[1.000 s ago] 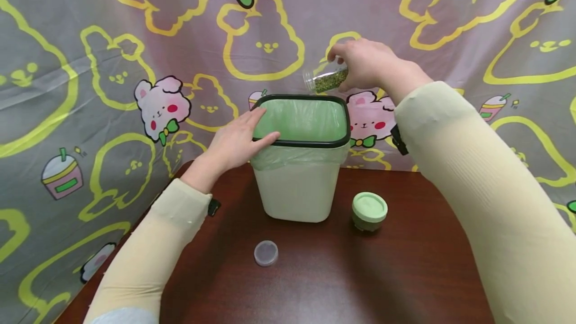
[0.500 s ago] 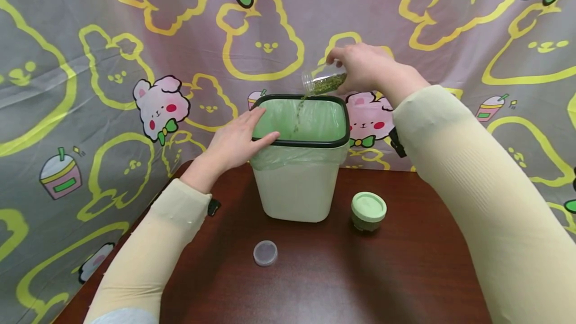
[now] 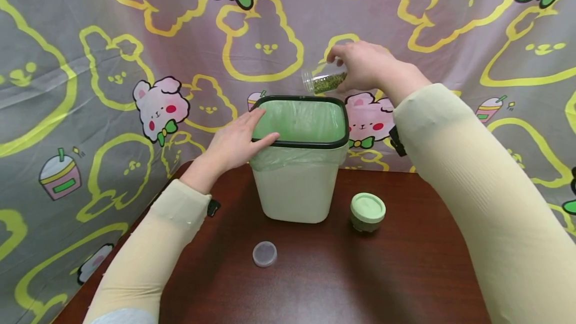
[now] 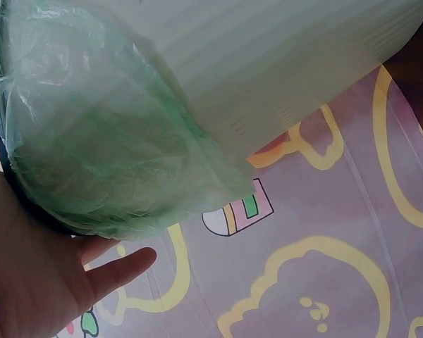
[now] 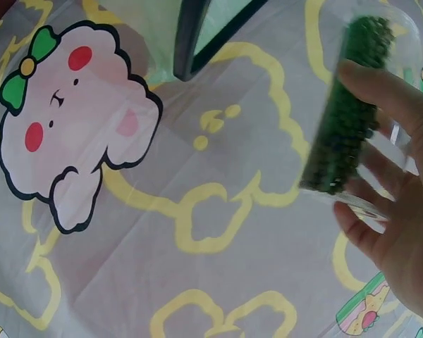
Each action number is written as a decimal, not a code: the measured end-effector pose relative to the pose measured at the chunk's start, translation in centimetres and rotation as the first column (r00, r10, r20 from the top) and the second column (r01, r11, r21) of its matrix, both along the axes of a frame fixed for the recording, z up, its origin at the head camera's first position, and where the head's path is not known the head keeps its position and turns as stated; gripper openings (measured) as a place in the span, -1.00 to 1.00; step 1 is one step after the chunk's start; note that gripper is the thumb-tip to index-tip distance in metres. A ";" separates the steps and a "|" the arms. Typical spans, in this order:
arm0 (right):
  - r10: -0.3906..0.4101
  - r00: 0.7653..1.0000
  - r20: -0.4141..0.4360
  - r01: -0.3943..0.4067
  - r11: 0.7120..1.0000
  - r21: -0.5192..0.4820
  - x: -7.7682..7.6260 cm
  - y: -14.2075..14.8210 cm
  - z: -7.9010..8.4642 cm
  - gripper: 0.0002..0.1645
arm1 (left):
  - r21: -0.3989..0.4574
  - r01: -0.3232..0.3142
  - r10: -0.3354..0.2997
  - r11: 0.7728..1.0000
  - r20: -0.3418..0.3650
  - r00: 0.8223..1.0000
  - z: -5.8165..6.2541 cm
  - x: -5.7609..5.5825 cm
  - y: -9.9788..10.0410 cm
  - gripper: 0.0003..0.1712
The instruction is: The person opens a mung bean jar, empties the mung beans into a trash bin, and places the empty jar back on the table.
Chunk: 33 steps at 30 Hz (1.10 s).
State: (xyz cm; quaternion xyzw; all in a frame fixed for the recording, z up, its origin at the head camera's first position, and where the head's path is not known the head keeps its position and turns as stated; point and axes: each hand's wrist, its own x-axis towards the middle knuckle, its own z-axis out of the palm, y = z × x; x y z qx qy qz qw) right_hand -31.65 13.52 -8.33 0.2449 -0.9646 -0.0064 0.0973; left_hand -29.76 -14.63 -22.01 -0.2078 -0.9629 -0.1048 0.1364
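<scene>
My right hand (image 3: pixel 366 66) grips a clear plastic jar (image 3: pixel 326 80) partly filled with small green grains. The jar lies on its side, its uncapped mouth facing left above the bin's back right rim. In the right wrist view, thumb and fingers hold the jar (image 5: pixel 352 105) from both sides. Below stands an upright pale bin (image 3: pixel 297 189) with a black rim and a green bag liner (image 3: pixel 310 119). My left hand (image 3: pixel 236 139) rests on the rim's left side, fingers extended and thumb over the front edge. In the left wrist view, the hand (image 4: pixel 49 282) touches the rim's edge.
On the brown table (image 3: pixel 315 279) lie a clear round lid (image 3: pixel 265 254), in front of the bin, and a small container with a pale green lid (image 3: pixel 367 209), to its right. A patterned curtain (image 3: pixel 270 29) hangs close behind the bin and along the left.
Half a second ago a thin stream of green grains fell from the jar into the bin; no stream shows now. The jar has shifted slightly, and the left hand stays on the rim.
</scene>
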 end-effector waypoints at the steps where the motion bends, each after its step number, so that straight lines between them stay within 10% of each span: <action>1: -0.004 1.000 0.006 0.004 1.000 0.004 0.0 0.0 0.1 -0.22 | 0.000 0.001 -0.001 1.000 -0.001 1.000 0.0 0.0 0.0 0.04; 33: -0.010 1.000 -0.002 0.010 1.000 0.010 0.4 -0.4 0.5 -0.23 | 0.000 -0.004 0.004 1.000 -0.001 1.000 0.0 0.0 0.0 0.03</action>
